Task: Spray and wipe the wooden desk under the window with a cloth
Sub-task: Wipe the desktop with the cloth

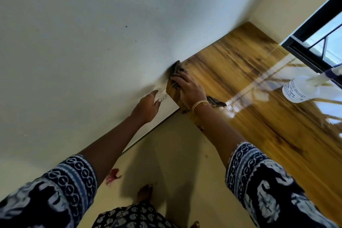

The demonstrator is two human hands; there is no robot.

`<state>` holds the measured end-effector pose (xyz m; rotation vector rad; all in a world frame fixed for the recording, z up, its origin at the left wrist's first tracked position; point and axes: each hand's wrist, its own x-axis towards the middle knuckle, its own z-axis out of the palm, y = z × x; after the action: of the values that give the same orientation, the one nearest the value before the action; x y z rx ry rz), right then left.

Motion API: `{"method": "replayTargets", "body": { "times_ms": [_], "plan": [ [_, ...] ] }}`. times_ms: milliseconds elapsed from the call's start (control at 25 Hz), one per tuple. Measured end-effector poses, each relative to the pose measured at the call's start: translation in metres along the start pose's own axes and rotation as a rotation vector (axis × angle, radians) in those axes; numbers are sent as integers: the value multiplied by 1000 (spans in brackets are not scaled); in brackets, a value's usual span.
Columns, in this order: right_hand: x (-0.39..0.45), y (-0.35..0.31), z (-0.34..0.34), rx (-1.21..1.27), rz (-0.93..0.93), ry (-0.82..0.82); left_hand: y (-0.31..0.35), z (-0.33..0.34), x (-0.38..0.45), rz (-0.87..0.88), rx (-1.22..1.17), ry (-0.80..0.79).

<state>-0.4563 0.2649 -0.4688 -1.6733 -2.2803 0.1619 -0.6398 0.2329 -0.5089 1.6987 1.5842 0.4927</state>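
Note:
The glossy wooden desk [246, 72] runs along the wall under the black-framed window [314, 29]. My right hand [190, 89] presses a dark brownish cloth [178, 69] flat onto the desk's left corner, where the top meets the wall; a tail of the cloth shows behind my wrist. My left hand [148, 106] rests with straight fingers on the wall just left of the desk's end, holding nothing. A white spray bottle [299, 89] stands on the desk at the right, near the window.
A white wall socket [164, 97] sits on the wall by my left fingertips. Beige floor lies below, with a red tassel-like item [112, 175] on it and my foot [145, 191]. The pale wall fills the left side.

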Motion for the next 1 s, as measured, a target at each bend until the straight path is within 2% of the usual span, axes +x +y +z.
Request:
{"method": "replayTargets", "body": {
  "times_ms": [120,200,320,400,440,560,640,720,840,880,920,1000],
  "plan": [
    [-28,-9,6,58,-36,-26,2,-8,-1,-62,-111,-2],
    [-50,-20,3,271,122,-52,8,-16,-8,-96,-228,-54],
    [-70,-27,-10,573,360,-4,23,-21,-28,-115,-404,-301],
    [-76,-28,-20,612,414,17,31,-18,-43,-134,-434,-385],
    [-79,-28,-26,600,424,-1,33,-14,-51,-121,-450,-339],
    [-91,-22,-55,486,360,-130,30,-4,-67,-49,-490,-44],
    [-103,-20,-75,488,312,-190,28,-5,-74,-42,-480,24],
    [-116,-27,-86,632,344,-193,32,-6,-84,-7,-474,7],
    [-130,-38,-84,474,389,-151,42,-4,-98,-55,-506,59],
    [-132,-42,-86,506,385,-139,45,-2,-102,-72,-501,39],
    [-131,-47,-90,637,394,-129,52,-3,-108,-66,-479,-28],
    [-132,-57,-102,1047,481,-126,57,2,-115,-20,-429,-222]
  ]
}}
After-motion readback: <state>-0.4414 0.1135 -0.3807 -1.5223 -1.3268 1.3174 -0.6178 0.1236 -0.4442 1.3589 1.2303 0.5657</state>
